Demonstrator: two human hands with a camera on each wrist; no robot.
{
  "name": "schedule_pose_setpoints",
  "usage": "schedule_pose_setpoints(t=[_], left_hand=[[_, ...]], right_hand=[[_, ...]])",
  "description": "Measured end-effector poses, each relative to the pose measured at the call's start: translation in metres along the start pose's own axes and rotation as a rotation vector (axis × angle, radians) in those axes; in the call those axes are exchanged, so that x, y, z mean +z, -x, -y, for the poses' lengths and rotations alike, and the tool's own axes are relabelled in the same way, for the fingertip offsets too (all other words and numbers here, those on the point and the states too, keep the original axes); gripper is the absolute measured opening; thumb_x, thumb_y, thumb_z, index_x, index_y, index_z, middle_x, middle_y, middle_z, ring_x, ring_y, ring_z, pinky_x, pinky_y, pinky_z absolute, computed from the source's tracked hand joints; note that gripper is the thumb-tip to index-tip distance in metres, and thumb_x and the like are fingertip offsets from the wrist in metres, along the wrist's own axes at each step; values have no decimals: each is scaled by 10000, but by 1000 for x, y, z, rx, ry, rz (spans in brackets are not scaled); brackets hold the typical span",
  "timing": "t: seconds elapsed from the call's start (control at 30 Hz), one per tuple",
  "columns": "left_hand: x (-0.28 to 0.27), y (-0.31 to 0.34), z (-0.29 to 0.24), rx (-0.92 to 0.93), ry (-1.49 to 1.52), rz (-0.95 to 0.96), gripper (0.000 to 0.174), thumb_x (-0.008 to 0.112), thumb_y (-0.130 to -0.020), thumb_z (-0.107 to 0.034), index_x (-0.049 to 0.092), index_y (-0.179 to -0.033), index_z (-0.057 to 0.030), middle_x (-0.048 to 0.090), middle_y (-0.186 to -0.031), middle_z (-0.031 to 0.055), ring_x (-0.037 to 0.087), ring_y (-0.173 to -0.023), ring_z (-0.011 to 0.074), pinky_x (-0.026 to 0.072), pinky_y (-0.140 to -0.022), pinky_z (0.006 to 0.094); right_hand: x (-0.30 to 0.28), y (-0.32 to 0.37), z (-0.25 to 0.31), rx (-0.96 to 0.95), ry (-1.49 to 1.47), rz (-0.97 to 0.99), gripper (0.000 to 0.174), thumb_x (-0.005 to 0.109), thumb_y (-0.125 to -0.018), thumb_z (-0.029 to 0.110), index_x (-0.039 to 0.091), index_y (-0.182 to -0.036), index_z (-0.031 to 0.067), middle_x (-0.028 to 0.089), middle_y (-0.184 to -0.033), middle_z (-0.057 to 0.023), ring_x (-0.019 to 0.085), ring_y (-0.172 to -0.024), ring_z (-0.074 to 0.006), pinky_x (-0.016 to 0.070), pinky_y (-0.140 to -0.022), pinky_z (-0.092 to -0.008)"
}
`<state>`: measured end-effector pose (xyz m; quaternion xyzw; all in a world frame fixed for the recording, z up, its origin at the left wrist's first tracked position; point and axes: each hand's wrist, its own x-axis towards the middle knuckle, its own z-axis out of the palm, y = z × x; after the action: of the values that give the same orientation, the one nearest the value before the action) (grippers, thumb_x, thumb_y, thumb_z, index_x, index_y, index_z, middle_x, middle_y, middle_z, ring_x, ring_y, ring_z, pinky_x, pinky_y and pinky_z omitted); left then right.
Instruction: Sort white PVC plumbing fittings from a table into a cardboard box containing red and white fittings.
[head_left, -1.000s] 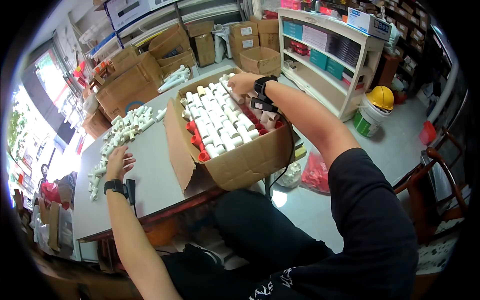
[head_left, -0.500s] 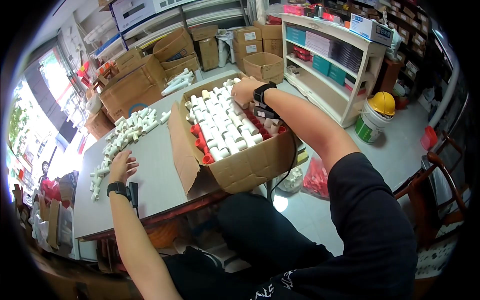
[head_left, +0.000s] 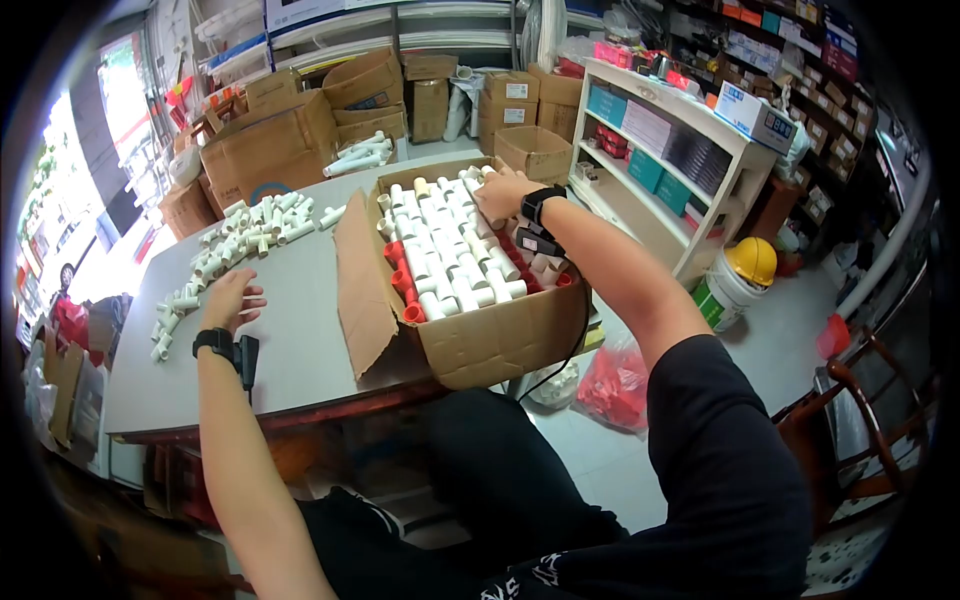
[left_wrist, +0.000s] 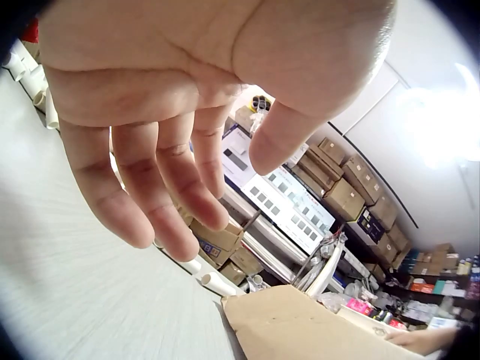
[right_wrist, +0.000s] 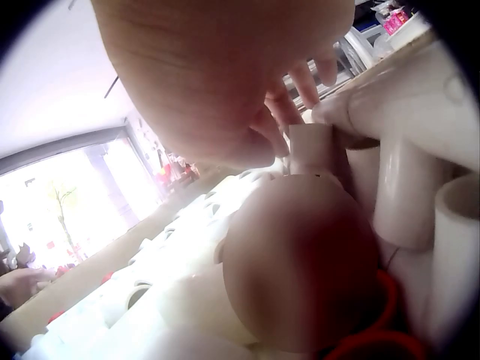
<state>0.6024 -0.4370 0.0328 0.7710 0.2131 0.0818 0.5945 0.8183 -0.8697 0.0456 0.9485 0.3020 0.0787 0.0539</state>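
An opened cardboard box (head_left: 500, 350) on the table holds rows of white pipe fittings (head_left: 445, 240), with red fittings (head_left: 399, 275) along its left side and more red ones low at its right. My right hand (head_left: 505, 195) reaches into the box's far right corner. In the right wrist view its curled fingers are at a short white pipe fitting (right_wrist: 311, 146), partly hidden by the palm. My left hand (head_left: 235, 298) hovers over the table beside a loose pile of white fittings (head_left: 262, 225), its fingers relaxed and nothing in them.
The grey table (head_left: 290, 340) carries the box and the pile. A box flap (head_left: 362, 290) hangs out on the left. Behind stand cardboard boxes (head_left: 270, 145) and a white shelf (head_left: 660, 150). A bucket with a yellow helmet (head_left: 750, 262) and a red bag (head_left: 615, 385) are on the floor.
The head view has shifted and tilted a little. My right hand stays at the far right of the box, and my left hand stays beside the pile with its fingers loose.
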Motion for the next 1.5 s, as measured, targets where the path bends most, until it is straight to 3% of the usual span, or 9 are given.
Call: schedule_pose_setpoints(t=[0.07, 0.2, 0.23, 0.3, 0.57, 0.7, 1.0, 1.3, 1.5], left_hand=[[-2, -2, 3, 4, 14, 17, 300, 541, -852, -391, 537, -1013, -138, 568, -863, 32, 602, -740, 159, 452, -621, 287], [-4, -7, 7, -10, 23, 23, 298, 553, -842, -386, 527, -1011, -142, 558, -850, 25, 596, -711, 148, 447, -611, 280], [-2, -2, 4, -4, 18, 9, 296, 552, -843, -389, 524, -1003, -141, 554, -838, 20, 593, -703, 144, 445, -604, 275], [-2, -3, 5, -4, 21, 8, 296, 550, -846, -392, 522, -1004, -143, 553, -833, 18, 591, -697, 142, 442, -597, 276], [-6, -13, 12, -3, 17, 3, 322, 549, -846, -416, 519, -1018, -146, 552, -843, 28, 591, -693, 149, 447, -590, 292], [-8, -12, 14, -7, 21, -4, 327, 553, -837, -424, 518, -1019, -155, 560, -855, 32, 592, -689, 149, 449, -592, 294], [-11, -11, 19, -8, 12, -6, 333, 546, -840, -430, 508, -1026, -156, 563, -902, 41, 591, -711, 152, 446, -599, 289], [-15, -13, 25, -37, 16, -6, 333, 542, -838, -417, 499, -1038, -154, 551, -898, 40, 587, -709, 154, 445, -604, 295], [-15, -11, 24, -39, 25, -11, 336, 543, -839, -404, 494, -1055, -152, 548, -908, 43, 584, -707, 156, 442, -601, 294]], right_hand=[[-3, 4, 2, -6, -5, -10, 299, 522, -756, 224, 688, -976, 107, 541, -1182, -152, 469, -1096, -357, 403, -901, -442], [3, -8, -8, 32, -67, 86, 422, 472, -798, 248, 595, -1174, 104, 407, -1351, -182, 359, -1253, -396, 344, -1007, -483], [18, -22, -17, 116, -162, 114, 488, 440, -824, 262, 498, -1282, 106, 323, -1416, -183, 299, -1303, -398, 305, -1048, -486], [39, -37, -29, 139, -173, 66, 501, 427, -832, 267, 472, -1301, 99, 309, -1424, -179, 297, -1308, -385, 304, -1049, -482], [-4, -10, -22, 13, -121, -17, 461, 534, -755, 277, 567, -1207, 189, 557, -1203, -120, 457, -1136, -346, 379, -950, -445], [-19, 9, -15, -90, -141, 108, 421, 591, -711, 294, 625, -1113, 173, 636, -1050, -98, 499, -1057, -348, 408, -885, -441], [-13, 7, -21, -142, -73, 17, 399, 663, -693, 305, 638, -1063, 159, 639, -1051, -83, 516, -1053, -330, 414, -864, -445], [-19, 12, -25, -185, -181, 45, 396, 686, -698, 315, 636, -1040, 121, 661, -989, -142, 621, -921, -320, 482, -805, -386], [-18, 15, -23, -51, -361, 19, 351, 668, -723, 254, 647, -1034, 93, 662, -985, -156, 626, -929, -301, 486, -819, -361]])
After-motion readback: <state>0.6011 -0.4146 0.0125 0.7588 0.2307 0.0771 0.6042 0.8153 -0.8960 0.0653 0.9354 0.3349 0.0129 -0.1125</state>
